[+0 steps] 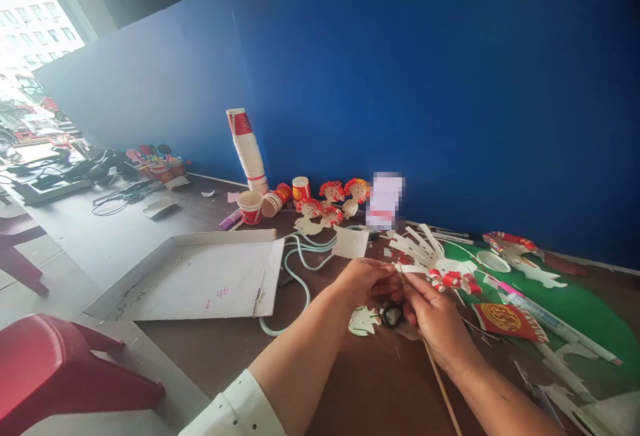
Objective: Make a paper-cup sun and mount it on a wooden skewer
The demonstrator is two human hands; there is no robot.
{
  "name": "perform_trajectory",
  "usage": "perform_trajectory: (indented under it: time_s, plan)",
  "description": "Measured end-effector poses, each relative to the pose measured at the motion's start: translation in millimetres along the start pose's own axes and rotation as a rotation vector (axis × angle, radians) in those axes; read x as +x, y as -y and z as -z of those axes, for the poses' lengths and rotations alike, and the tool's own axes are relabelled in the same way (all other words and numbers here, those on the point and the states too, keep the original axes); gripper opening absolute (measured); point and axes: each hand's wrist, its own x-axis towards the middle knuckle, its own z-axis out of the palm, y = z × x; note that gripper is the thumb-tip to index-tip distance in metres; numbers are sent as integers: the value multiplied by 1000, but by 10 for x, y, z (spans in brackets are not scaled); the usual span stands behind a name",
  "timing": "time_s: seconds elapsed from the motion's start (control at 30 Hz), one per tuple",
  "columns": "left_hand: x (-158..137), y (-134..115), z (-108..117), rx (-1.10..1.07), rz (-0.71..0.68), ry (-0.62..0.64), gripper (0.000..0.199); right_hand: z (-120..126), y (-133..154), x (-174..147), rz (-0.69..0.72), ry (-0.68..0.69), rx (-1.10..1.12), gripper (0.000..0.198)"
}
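A paper cup cut into strips (453,267) lies beyond my hands, some strips spread white and others curled into red-and-white rolls. The fingers of my left hand (367,279) pinch together at the end of one white strip. My right hand (435,316) is closed close beside it, touching the same strip. Out from under the right palm runs a thin wooden stick (441,386), slanting toward me; its upper end is hidden by the fingers. Just below the hands lie a pale leaf-shaped paper cutout (364,321) and a roll of black tape (392,316).
A shallow white box lid (200,283) lies left. Behind stand a tall cup stack (247,156) and several curled-paper figures (355,196) along the blue partition (400,89). A pale cable (300,269) winds mid-table. A red cut cup piece (507,321) and pens (560,323) lie right.
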Motion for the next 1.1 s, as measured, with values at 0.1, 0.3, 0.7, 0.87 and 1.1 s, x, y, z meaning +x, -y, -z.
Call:
perform_trajectory:
  time_s: [0.1,0.3,0.7,0.87,1.1]
  plan:
    - [20,13,5,43,-9,-44,5,-4,17,-17,3,12,7,56]
    - [25,16,-6,100,-23,-82,7,12,-5,-18,38,25,-49,52]
    - [-67,-20,-79,85,-27,-116,10,28,-41,-14,81,57,-59,49]
    - [-76,-28,-98,88,-40,-100,10,-3,20,-57,113,84,21,41]
    - [-38,11,-68,200,-81,-71,21,-22,-1,-47,84,135,59,32]
